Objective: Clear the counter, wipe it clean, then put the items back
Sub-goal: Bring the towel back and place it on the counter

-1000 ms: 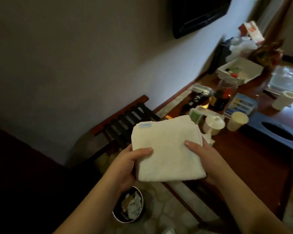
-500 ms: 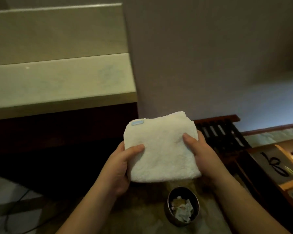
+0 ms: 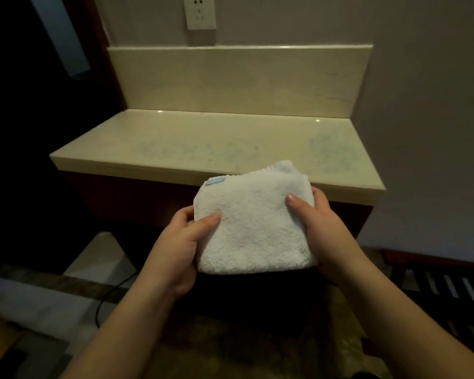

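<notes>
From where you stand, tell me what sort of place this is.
Probably a hotel room or similar lodging: a pale stone counter with a matching backsplash, a wall socket above it, and a folded white towel held in both hands.

white fluffy towel with a pale blue tag; cream table top faintly blotched blue, dark red-brown base below.

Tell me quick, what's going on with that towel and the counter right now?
Left hand and right hand both grip the folded white towel. Towel held in front of the pale counter, not touching it. Nothing in the way.
</notes>
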The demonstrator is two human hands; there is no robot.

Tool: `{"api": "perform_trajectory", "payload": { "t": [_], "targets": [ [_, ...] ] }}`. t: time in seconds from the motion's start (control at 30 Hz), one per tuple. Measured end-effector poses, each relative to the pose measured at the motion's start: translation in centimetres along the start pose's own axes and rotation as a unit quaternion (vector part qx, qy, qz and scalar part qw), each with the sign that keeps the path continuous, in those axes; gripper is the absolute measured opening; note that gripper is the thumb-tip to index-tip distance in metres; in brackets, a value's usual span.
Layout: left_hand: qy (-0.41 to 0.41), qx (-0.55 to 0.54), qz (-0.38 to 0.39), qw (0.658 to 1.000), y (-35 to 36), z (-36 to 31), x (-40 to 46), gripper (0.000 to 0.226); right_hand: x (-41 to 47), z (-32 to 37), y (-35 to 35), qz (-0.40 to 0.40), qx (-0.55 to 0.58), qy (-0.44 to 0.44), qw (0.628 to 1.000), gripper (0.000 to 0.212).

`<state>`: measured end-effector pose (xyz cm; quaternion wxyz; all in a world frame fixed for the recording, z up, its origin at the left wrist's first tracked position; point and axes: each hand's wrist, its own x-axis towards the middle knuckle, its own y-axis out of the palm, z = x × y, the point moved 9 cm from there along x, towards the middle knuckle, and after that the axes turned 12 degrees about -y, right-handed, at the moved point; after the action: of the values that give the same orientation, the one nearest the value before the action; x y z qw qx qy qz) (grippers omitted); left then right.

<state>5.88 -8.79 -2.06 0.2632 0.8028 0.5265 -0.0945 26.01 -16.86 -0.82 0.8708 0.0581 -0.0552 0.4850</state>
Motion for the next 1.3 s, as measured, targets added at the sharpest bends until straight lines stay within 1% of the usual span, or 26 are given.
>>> {"api": "perform_trajectory", "payload": {
  "t": [0.07, 0.13, 0.27, 0.37, 0.53, 0.63, 0.67, 0.77, 0.9, 1.0, 1.1, 1.23, 1.27, 1.3],
  "targets": [
    [0.023, -0.005, -0.019, 1.0, -1.3, -2.1, 1.0, 0.04, 2.3, 0.7, 2.0, 0.015, -0.005, -0.015, 1.0, 0.031],
    [0.046, -0.006, -0.04, 0.998, -2.4, -4.4, 2.2, 0.034, 4.9, 1.5, 4.1, 0.034, -0.021, -0.036, 0.999, 0.03],
    [0.091, -0.001, -0.077, 0.993, -4.0, -9.8, 5.0, 0.033, 10.9, 3.0, 8.1, 0.067, -0.061, -0.067, 0.994, 0.031],
    [0.118, 0.016, -0.111, 0.987, -5.2, -14.1, 8.0, 0.032, 16.1, 3.5, 11.4, 0.098, -0.058, -0.07, 0.991, 0.037],
    [0.139, 0.072, -0.175, 0.972, -7.2, -20.8, 13.6, 0.03, 24.4, 3.3, 16.5, 0.145, -0.048, -0.043, 0.987, 0.048],
    [0.145, 0.095, -0.194, 0.966, -8.0, -23.8, 16.5, 0.022, 28.6, 2.2, 19.2, 0.169, -0.053, -0.02, 0.984, 0.055],
    [0.147, 0.1, -0.204, 0.963, -8.4, -24.7, 17.5, 0.021, 29.8, 1.7, 20.2, 0.182, -0.046, -0.003, 0.982, 0.055],
    [0.133, 0.123, -0.241, 0.953, -10.3, -26.3, 20.1, 0.023, 32.4, 0.4, 23.1, 0.205, -0.031, 0.034, 0.978, 0.043],
    [0.111, 0.13, -0.271, 0.947, -13.2, -27.6, 23.2, 0.019, 34.8, -1.4, 26.7, 0.226, -0.014, 0.076, 0.971, 0.042],
    [0.085, 0.139, -0.27, 0.949, -15.5, -28.5, 25.8, 0.015, 36.3, -2.8, 28.8, 0.219, -0.004, 0.087, 0.972, 0.045],
    [0.064, 0.151, -0.267, 0.95, -17.8, -29.4, 28.1, 0.015, 37.5, -3.8, 30.4, 0.197, -0.025, 0.083, 0.976, 0.056],
    [0.078, 0.197, -0.243, 0.947, -19.9, -31.5, 31.5, 0.005, 39.2, -4.7, 32.5, 0.155, -0.058, 0.074, 0.983, 0.069],
    [0.082, 0.213, -0.243, 0.943, -20.6, -32.1, 32.5, 0.01, 39.7, -4.8, 33.1, 0.143, -0.067, 0.073, 0.985, 0.071],
    [0.085, 0.226, -0.249, 0.938, -21.4, -32.6, 33.4, 0.021, 40.1, -5.0, 33.6, 0.133, -0.073, 0.074, 0.986, 0.073]
  ]
}}
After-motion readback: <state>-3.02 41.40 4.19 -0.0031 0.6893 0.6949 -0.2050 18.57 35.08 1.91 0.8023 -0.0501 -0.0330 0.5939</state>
